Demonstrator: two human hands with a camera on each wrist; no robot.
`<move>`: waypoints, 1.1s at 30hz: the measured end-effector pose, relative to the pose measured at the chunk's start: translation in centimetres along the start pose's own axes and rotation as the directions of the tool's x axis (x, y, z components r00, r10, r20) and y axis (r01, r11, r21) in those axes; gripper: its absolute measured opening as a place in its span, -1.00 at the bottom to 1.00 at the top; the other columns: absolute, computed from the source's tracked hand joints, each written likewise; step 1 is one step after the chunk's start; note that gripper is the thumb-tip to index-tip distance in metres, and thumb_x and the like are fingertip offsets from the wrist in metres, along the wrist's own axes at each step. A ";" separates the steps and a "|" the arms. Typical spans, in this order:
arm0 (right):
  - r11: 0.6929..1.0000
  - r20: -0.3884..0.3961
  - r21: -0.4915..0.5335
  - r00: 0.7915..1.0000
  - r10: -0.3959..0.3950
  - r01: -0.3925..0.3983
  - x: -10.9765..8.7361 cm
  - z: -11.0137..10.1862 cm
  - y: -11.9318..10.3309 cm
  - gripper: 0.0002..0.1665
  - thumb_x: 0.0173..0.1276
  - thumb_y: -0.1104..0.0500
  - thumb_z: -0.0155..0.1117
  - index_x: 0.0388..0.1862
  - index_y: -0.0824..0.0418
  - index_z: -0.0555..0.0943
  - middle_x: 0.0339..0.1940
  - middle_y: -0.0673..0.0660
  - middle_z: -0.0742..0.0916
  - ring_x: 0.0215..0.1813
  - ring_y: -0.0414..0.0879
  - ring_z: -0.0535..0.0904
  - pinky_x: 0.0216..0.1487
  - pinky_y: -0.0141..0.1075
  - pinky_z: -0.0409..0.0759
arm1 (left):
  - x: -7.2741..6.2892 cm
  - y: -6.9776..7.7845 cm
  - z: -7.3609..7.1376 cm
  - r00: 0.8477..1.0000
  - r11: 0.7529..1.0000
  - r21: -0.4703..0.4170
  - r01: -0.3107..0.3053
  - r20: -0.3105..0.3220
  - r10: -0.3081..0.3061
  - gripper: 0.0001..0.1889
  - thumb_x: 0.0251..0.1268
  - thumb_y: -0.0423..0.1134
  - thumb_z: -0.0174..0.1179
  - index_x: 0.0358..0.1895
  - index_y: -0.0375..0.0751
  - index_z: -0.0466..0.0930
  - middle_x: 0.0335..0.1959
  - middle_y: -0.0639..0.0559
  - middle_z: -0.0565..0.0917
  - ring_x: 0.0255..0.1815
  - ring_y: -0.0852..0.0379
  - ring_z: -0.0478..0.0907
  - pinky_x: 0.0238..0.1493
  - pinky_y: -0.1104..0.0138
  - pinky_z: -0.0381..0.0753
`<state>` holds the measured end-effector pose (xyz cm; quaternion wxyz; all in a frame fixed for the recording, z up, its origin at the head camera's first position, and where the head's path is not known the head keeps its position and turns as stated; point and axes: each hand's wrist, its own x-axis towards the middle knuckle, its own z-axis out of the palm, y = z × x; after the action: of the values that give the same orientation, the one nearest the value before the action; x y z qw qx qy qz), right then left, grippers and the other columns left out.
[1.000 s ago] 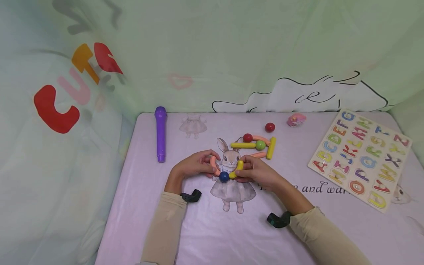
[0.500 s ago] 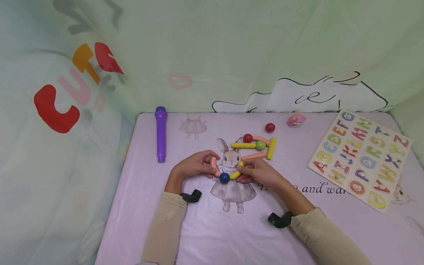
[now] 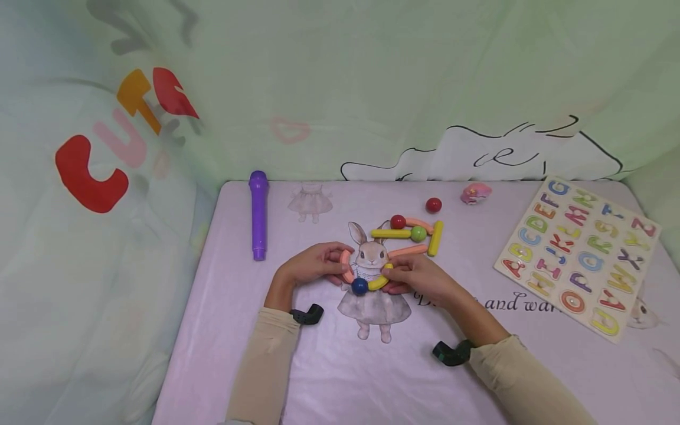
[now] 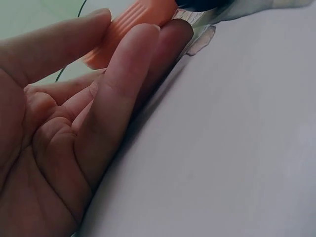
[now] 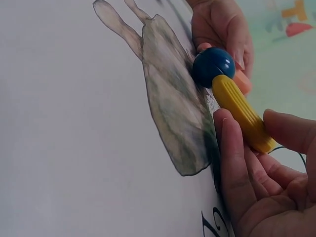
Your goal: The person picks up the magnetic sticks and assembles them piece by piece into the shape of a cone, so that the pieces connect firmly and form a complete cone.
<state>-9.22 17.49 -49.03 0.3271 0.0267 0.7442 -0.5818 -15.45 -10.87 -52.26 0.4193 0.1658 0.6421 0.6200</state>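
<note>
Above the rabbit print, my left hand [image 3: 321, 264] holds a curved orange toy stick [image 3: 346, 268] between thumb and fingers; its ribbed side shows in the left wrist view. My right hand [image 3: 422, 280] pinches a curved yellow stick [image 3: 379, 282] near its outer end. A dark blue ball [image 3: 359, 287] sits between the lower ends of both sticks, so the three form a U open to the far side. In the right wrist view the yellow stick [image 5: 244, 116] meets the blue ball [image 5: 213, 67], with the left hand [image 5: 224, 29] behind it.
Beyond the right hand lie straight yellow sticks [image 3: 390, 234], orange sticks [image 3: 408, 251], a green ball [image 3: 418, 234] and red balls [image 3: 433, 205]. A purple toy microphone [image 3: 258, 215] is at left, a small pink toy [image 3: 476, 193] at the back, an alphabet puzzle board [image 3: 579, 257] at right.
The right hand has shifted slightly right and down, and the yellow stick has swung to a flatter slant. The orange stick stands a little more upright. The blue ball has barely moved.
</note>
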 end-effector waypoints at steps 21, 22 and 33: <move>0.999 -0.059 -0.026 0.997 -0.045 0.043 0.4 0.3 0.2 -0.51 0.44 0.09 0.38 0.19 0.33 0.50 -0.19 0.20 0.81 -0.20 -0.03 0.80 -0.10 -0.32 0.75 | 0.0 -0.3 0.0 0.999 0.995 0.083 -0.052 0.018 0.051 -0.62 0.23 -0.46 0.36 0.06 -0.35 0.45 -0.18 -0.10 0.78 -0.20 0.15 0.73 -0.15 0.35 0.71; 0.998 -0.055 -0.028 0.997 -0.054 0.052 0.4 0.3 0.1 -0.52 0.45 0.10 0.37 0.19 0.34 0.50 -0.19 0.21 0.81 -0.20 -0.02 0.80 -0.10 -0.32 0.75 | 0.0 -0.3 -0.1 0.998 0.992 0.109 -0.061 0.025 0.059 -0.60 0.21 -0.46 0.38 0.08 -0.33 0.46 -0.16 -0.10 0.79 -0.19 0.16 0.74 -0.13 0.37 0.69; 0.998 -0.051 -0.030 0.997 -0.057 0.055 0.5 0.6 -0.3 -0.49 0.47 0.10 0.33 0.27 0.33 0.50 -0.15 0.22 0.79 -0.18 -0.04 0.78 -0.06 -0.35 0.74 | -0.2 0.2 0.0 0.999 0.977 0.206 -0.046 0.017 0.044 -0.62 0.16 -0.37 0.48 0.03 -0.29 0.58 -0.17 -0.07 0.82 -0.20 0.20 0.74 -0.15 0.42 0.66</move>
<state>-9.48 16.65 -49.14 0.2917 0.0163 0.7609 -0.5793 -15.40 -10.95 -51.97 0.3896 0.2267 0.6965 0.5584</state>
